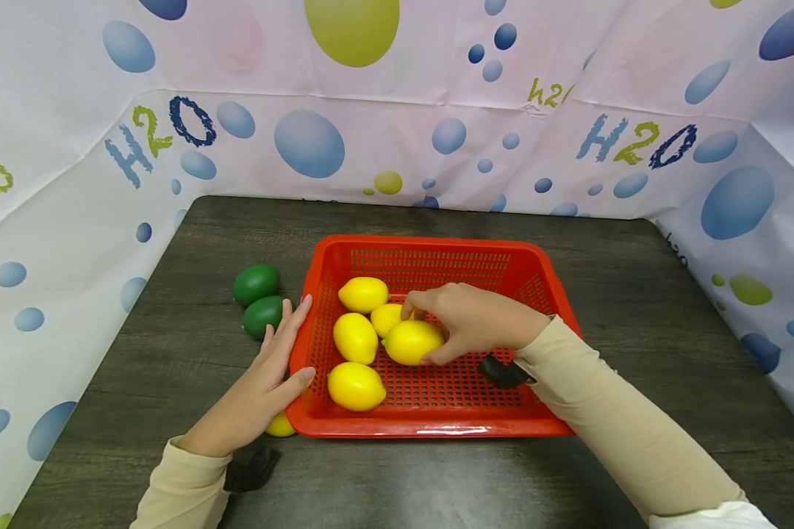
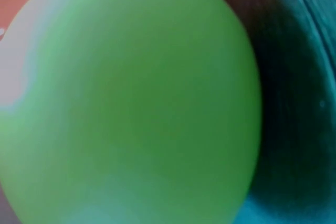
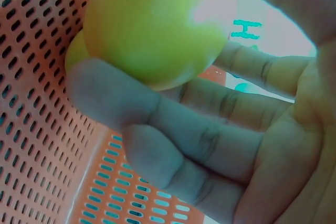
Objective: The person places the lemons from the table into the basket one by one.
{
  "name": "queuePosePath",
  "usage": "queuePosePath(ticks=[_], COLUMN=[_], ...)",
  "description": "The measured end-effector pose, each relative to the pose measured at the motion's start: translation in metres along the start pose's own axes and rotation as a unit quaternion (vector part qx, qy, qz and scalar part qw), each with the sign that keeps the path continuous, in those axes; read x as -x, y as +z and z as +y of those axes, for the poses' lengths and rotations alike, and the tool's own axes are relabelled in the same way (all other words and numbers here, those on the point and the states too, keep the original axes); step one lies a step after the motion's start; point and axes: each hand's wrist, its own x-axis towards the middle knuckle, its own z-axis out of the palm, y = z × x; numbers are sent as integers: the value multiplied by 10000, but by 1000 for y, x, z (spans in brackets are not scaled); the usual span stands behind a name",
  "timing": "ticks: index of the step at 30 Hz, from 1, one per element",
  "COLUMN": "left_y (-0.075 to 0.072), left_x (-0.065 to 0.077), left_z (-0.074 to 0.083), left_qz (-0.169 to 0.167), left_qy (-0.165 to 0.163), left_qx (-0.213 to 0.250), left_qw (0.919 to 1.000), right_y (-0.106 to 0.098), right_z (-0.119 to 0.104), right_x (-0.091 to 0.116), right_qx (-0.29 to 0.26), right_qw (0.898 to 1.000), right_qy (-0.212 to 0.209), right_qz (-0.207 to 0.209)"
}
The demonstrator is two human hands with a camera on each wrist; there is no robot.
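In the head view, my right hand [image 1: 470, 317] reaches into a red plastic basket [image 1: 430, 428] and grips a lemon [image 1: 412, 343] between thumb and fingers. The right wrist view shows that lemon [image 3: 152, 30] up close, with fingers curled about it. Several other lemons [image 1: 356, 386] lie in the left half of the basket. My left hand [image 1: 265, 393], its fingers spread and straight, rests against the basket's left rim. Under it, a yellow fruit [image 1: 281, 425] peeks out beside the basket's near left corner. A blurred green rounded surface [image 2: 136, 98] fills most of the left wrist view.
Two dark green oval fruits [image 1: 256, 285] sit on the dark wooden table [image 1: 615, 272], left of the basket and close to my left fingertips. A white sheet [image 1: 397, 103] printed with bubbles and lettering surrounds the table at the back and sides.
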Motion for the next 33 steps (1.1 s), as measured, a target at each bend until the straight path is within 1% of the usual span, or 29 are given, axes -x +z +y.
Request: queuePosePath(ticks=[9, 19, 26, 33], left_y=[0, -1, -1, 0], left_x=[0, 0, 0, 0], left_z=[-1, 0, 0, -1], left_qz=[-43, -51, -81, -58], left_qy=[-52, -72, -60, -68], left_qx=[-11, -1, 19, 28], left_qw=[10000, 10000, 9999, 10000], right_y=[6, 10, 16, 19], right_z=[-1, -1, -1, -3], right_x=[-4, -9, -11, -13], right_qx=[41, -22, -38, 1], right_qw=[9997, 9996, 9994, 9992], right_qy=[-248, -206, -319, -331], right_qz=[-9, -172, -162, -222])
